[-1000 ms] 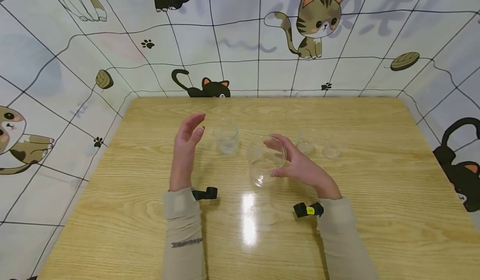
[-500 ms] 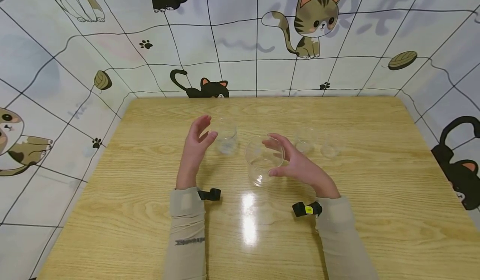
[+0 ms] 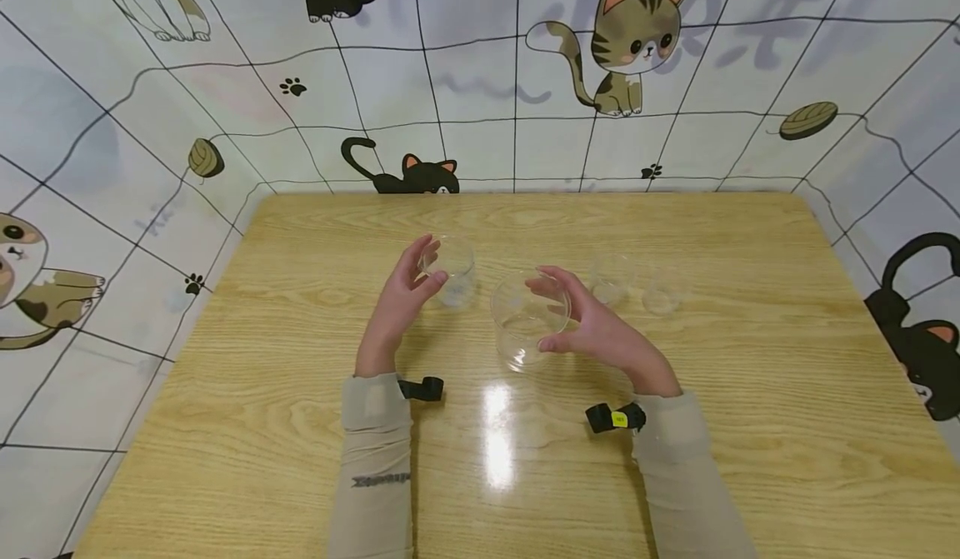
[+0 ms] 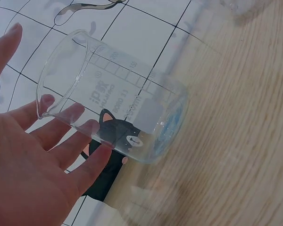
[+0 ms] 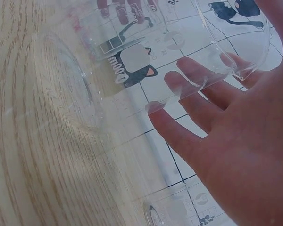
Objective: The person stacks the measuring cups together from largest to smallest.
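My left hand (image 3: 397, 305) is beside a smaller clear beaker (image 3: 456, 280) with a little liquid at its bottom. In the left wrist view, the fingers of this hand (image 4: 42, 165) lie along the side of the upright beaker (image 4: 118, 80), thumb apart from the glass. My right hand (image 3: 600, 326) holds the large clear beaker (image 3: 525, 351) from its right, fingers behind and thumb in front. The right wrist view has that hand's fingers (image 5: 179, 136) against the wall of the large beaker (image 5: 174, 52), whose base is on the table.
Two small clear vessels, one (image 3: 611, 284) behind my right hand and another (image 3: 663, 292) farther right, stand on the wooden table (image 3: 750, 359). A cat-patterned cloth (image 3: 480, 84) rises behind the table and at both sides.
My left hand has moved right to the smaller beaker, its fingers and thumb coming up to the glass. The right hand and the large beaker have stayed in place.
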### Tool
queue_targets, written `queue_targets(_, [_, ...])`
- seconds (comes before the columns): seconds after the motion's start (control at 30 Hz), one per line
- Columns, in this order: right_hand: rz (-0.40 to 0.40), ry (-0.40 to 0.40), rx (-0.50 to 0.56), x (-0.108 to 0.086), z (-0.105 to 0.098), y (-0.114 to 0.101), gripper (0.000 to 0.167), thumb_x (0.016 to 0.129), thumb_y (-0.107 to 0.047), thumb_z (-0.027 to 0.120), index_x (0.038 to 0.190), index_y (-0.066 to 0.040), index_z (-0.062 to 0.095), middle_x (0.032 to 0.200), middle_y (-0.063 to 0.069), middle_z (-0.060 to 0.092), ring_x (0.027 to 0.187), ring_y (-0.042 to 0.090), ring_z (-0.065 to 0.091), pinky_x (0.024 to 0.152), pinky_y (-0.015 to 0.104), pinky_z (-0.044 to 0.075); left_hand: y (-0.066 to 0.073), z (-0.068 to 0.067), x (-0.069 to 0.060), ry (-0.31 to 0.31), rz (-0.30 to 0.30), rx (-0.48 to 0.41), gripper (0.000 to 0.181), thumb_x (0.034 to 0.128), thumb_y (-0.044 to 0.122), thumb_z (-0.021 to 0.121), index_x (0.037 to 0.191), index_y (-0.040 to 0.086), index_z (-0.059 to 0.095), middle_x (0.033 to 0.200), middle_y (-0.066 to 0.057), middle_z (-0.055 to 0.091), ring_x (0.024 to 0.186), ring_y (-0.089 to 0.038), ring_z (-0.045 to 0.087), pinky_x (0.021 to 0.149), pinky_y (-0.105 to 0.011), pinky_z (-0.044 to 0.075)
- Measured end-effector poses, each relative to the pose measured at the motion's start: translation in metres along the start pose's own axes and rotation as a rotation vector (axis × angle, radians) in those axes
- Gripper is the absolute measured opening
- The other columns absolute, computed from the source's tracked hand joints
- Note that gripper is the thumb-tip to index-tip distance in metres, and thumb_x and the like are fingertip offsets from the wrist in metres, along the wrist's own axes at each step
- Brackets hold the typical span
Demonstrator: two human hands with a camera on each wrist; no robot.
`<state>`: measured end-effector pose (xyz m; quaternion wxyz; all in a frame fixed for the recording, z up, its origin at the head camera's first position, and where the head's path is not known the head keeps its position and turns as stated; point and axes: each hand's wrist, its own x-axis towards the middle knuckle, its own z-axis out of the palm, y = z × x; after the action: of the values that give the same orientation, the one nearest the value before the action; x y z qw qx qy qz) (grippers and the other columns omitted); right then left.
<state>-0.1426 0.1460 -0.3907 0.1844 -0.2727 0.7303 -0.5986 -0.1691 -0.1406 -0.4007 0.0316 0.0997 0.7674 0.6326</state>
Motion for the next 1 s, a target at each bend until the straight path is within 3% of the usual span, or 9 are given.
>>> queue_targets(0.5, [0.000, -0.007, 0.025, -0.0021, -0.0011, 0.0015, 0.088, 0.075, -0.006, 0.071, 0.140, -0.013, 0.014, 0.142, 0.014, 0.025, 0.131, 0.029, 0.022, 0.097, 0.058, 0.023, 0.0009, -0.0005, -0.0012, 0.000, 0.004, 0.034, 0.056, 0.0906, 0.027, 0.052, 0.139, 0.011, 0.028, 0.140, -0.007, 0.033, 0.129, -0.024, 0.027, 0.103, -0.044, 0.023])
queue_targets(1.0, [0.004, -0.006, -0.002, -0.0019, 0.0002, -0.0018, 0.086, 0.075, -0.006, 0.071, 0.140, -0.009, 0.014, 0.141, 0.016, 0.026, 0.131, 0.028, 0.022, 0.097, 0.059, 0.019, 0.0035, -0.0015, -0.0035, 0.020, -0.057, 0.099, 0.051, 0.0907, 0.037, 0.049, 0.136, 0.016, 0.038, 0.132, -0.002, 0.045, 0.124, -0.015, 0.034, 0.099, -0.041, 0.030])
